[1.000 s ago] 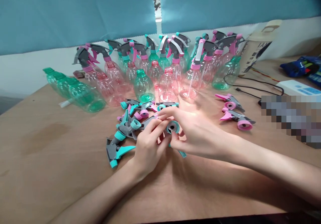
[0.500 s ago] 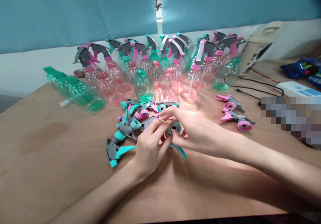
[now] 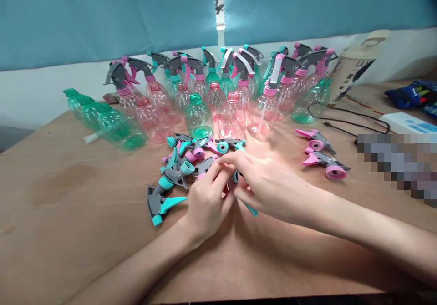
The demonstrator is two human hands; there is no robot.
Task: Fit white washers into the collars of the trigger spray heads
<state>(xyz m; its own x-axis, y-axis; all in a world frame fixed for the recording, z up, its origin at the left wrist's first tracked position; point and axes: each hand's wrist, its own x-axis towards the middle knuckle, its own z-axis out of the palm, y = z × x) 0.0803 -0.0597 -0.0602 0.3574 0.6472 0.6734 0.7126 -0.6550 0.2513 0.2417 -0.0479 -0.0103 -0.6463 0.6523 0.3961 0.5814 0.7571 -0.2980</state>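
Observation:
Both of my hands meet over the front middle of the table, around a grey and teal trigger spray head (image 3: 251, 209). My left hand (image 3: 207, 201) has its fingers closed on the head's left side. From the right, my right hand (image 3: 273, 184) pinches it, thumb and fingers bent around its collar. Most of the head is hidden; the teal trigger pokes out below and a bit of the collar shows between the fingers. Just left of my hands lies a pile of loose spray heads, among them a teal and grey one (image 3: 159, 205).
Behind stand several pink and green bottles, some open-necked like the green bottle (image 3: 199, 118), others with heads fitted. Green bottles (image 3: 119, 129) lean together at left. Two pink spray heads (image 3: 326, 165) lie right. A black cable (image 3: 355, 122) and a tumbler (image 3: 357, 66) are farther right.
My right hand has turned over the spray head, so its teal collar is now mostly covered. My left hand keeps its grip. The whole view has shifted slightly.

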